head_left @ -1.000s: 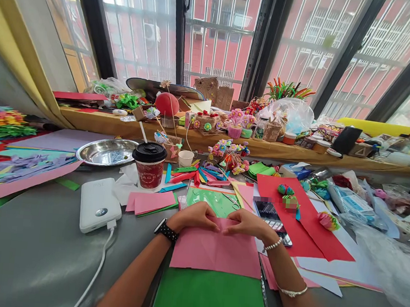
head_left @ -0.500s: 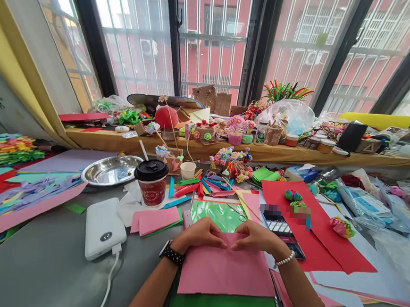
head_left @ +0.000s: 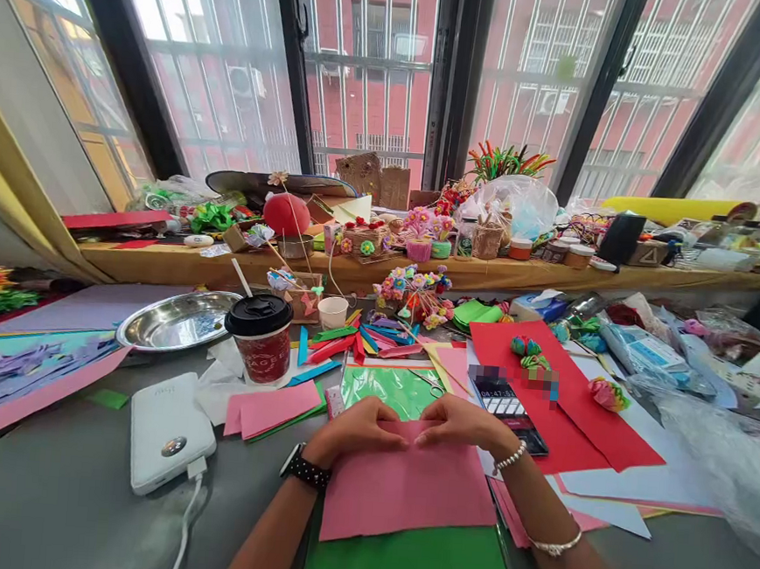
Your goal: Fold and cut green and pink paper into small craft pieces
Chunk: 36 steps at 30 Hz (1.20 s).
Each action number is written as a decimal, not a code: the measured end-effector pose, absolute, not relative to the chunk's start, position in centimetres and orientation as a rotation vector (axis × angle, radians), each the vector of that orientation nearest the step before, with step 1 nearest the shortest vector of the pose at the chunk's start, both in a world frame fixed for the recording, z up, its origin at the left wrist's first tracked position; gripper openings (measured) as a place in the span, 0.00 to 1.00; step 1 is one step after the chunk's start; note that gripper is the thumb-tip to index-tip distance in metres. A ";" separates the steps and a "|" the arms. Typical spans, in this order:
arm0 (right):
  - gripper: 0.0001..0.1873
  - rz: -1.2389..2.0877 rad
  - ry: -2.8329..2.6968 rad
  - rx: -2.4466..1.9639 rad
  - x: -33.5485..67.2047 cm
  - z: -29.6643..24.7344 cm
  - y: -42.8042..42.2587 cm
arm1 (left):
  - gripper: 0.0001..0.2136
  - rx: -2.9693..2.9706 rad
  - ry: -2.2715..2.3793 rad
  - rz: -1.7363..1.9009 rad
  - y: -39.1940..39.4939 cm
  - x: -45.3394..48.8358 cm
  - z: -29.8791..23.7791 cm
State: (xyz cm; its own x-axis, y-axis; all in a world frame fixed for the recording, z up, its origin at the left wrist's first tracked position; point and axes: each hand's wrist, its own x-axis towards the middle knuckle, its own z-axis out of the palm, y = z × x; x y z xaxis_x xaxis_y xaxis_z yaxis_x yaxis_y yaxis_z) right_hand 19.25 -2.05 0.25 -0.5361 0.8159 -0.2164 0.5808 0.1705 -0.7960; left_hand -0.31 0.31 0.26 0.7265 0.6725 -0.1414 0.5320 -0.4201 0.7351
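Note:
A pink sheet of paper point(head_left: 411, 489) lies over a green sheet point(head_left: 407, 563) in front of me, with a faint crease near its middle. Along its far edge my left hand point(head_left: 362, 428) pinches the paper between thumb and fingers. Close beside it, my right hand point(head_left: 461, 427) grips the same edge, the two thumbs nearly meeting. The fingers behind the edge are partly hidden. Just beyond my hands are a clear-wrapped green pack point(head_left: 382, 385) and small scissors point(head_left: 434, 383).
To the left stand a lidded cup point(head_left: 260, 345), a white power bank point(head_left: 171, 435) with its cable and a metal plate point(head_left: 146, 323). On the right are a phone point(head_left: 508, 409) and red paper point(head_left: 579, 427) with small crafted flowers. Craft items crowd the windowsill point(head_left: 354, 274).
The view has turned slightly to the right, so things sit further left. Both hands stay on the pink paper's far edge, and their grip looks the same.

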 end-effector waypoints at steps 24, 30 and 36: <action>0.19 1.353 -2.099 -1.284 19.2 0.7 -2.4 | 0.19 2.029 0.856 0.254 -0.1 -0.3 1.4; 0.19 1.296 -2.135 -1.300 19.1 0.7 -2.4 | 0.20 2.077 0.839 0.234 0.3 -0.4 1.2; 0.20 1.366 -2.062 -1.213 19.2 0.9 -2.6 | 0.19 2.025 0.774 0.231 0.4 -0.4 1.1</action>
